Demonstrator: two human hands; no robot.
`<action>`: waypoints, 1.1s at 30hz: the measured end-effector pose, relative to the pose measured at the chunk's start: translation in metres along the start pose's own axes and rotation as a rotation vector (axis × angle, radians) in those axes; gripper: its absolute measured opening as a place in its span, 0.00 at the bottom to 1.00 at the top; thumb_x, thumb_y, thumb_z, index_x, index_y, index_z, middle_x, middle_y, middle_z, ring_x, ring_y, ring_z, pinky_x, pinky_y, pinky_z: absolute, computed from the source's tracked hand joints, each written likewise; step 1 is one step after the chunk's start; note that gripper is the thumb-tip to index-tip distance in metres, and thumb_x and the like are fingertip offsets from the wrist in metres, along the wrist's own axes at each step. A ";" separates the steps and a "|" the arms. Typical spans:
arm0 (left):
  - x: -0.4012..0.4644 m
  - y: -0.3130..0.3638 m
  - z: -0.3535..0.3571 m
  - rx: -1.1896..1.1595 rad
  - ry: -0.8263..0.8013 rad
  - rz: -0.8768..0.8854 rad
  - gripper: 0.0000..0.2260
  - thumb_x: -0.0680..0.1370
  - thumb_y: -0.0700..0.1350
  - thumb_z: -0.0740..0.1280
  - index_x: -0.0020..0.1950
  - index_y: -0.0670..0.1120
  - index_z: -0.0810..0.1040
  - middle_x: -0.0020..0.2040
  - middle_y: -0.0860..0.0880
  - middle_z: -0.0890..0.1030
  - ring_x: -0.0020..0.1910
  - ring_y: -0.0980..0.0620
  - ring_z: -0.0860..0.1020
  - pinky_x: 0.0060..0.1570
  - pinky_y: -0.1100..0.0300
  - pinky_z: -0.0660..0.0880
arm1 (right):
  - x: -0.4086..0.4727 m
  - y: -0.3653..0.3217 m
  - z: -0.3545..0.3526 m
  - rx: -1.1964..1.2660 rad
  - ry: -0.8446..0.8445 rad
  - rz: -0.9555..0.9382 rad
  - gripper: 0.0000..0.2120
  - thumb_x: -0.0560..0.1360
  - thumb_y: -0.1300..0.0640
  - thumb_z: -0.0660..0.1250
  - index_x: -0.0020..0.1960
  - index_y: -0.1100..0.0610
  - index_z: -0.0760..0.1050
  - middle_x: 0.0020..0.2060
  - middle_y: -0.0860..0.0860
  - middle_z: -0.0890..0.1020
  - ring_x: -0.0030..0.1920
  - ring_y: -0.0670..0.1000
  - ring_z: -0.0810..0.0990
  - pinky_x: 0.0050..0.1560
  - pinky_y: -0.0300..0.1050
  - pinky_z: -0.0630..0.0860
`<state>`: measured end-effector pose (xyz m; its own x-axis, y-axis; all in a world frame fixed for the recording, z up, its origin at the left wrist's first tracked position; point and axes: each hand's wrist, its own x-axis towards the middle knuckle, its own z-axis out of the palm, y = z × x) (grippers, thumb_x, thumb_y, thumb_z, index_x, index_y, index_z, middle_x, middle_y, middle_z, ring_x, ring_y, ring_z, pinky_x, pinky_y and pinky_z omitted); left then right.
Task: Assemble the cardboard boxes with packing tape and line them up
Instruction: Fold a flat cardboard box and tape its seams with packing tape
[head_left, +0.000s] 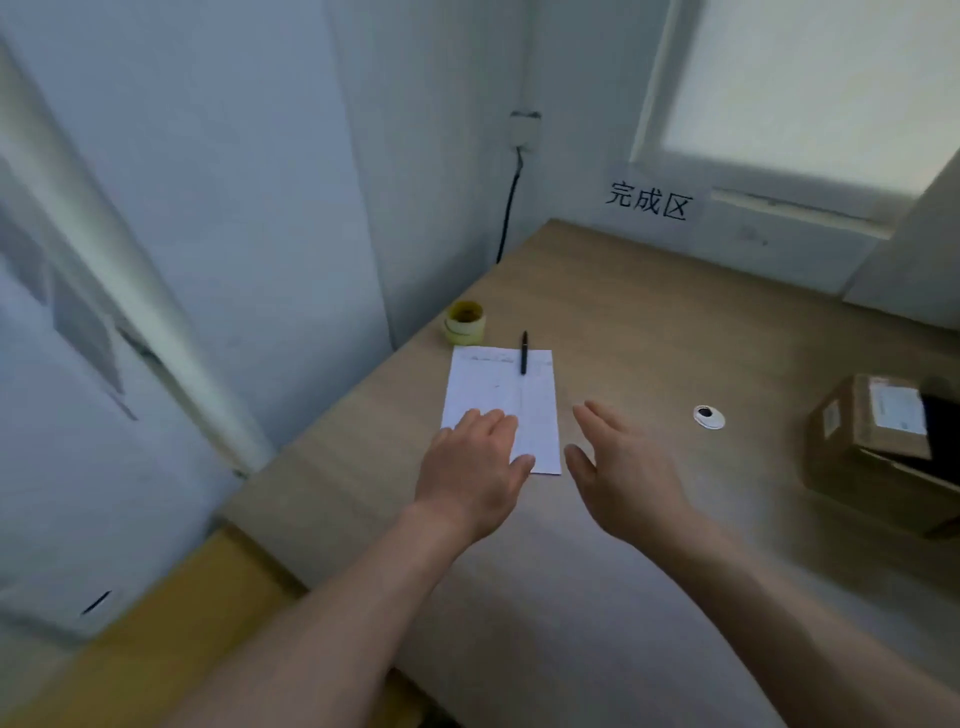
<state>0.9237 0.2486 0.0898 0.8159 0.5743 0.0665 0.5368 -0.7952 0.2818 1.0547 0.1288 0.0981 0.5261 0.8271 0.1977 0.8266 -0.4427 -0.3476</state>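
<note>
While neither hand holds anything, both reach out over the bench (649, 322), taken here with the sheet of paper (501, 400) as landmark.

Left of the sheet's far corner, just beside it, stands the tape roll (464, 322): yellowish, on its flat side, core opening upward. A pen (523, 353) lies across the sheet's far edge, long axis pointing away from the person.

Left hand (475, 470): palm down, fingers straight, over the sheet's near-left corner; whether it presses the paper cannot be told. Right hand (626, 470): just right of the sheet, released, on edge, fingers relaxed and spread.

Further right of the sheet, a white cable grommet (708, 417) is set into the bench. Well right of that, at the bench's edge of view, sits a cardboard box (878, 447), brown, with white labels, a flap apparently open and something dark beside it; detail is blurred.

Judgement: the tape lies ahead and left of both hands, the left hand nearer; the box lies well right, the right hand nearer. No taping has begun. A wall label (649, 200) beyond the sheet probably marks the line-up area.
</note>
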 end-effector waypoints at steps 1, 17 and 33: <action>-0.015 -0.011 -0.005 0.013 0.018 -0.036 0.22 0.82 0.55 0.57 0.72 0.46 0.68 0.71 0.49 0.71 0.70 0.47 0.67 0.64 0.50 0.68 | -0.001 -0.016 0.005 0.010 -0.018 -0.039 0.19 0.79 0.52 0.63 0.68 0.58 0.71 0.67 0.53 0.75 0.65 0.57 0.74 0.57 0.51 0.74; -0.287 -0.071 -0.051 0.114 0.152 -0.670 0.23 0.82 0.56 0.57 0.73 0.46 0.67 0.74 0.48 0.68 0.74 0.46 0.62 0.70 0.48 0.64 | -0.114 -0.200 0.039 0.097 -0.285 -0.572 0.21 0.82 0.49 0.59 0.71 0.57 0.68 0.72 0.53 0.71 0.63 0.59 0.76 0.57 0.51 0.73; -0.573 -0.158 -0.089 0.143 0.185 -1.013 0.21 0.81 0.57 0.57 0.69 0.48 0.70 0.60 0.45 0.78 0.62 0.44 0.73 0.60 0.48 0.70 | -0.290 -0.431 0.089 0.035 -0.418 -0.874 0.21 0.81 0.46 0.58 0.73 0.50 0.67 0.67 0.50 0.76 0.62 0.58 0.76 0.54 0.49 0.73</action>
<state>0.3522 0.0619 0.0927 -0.0712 0.9974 0.0109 0.9827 0.0683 0.1723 0.5283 0.1099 0.1090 -0.3903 0.9188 0.0594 0.8822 0.3916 -0.2613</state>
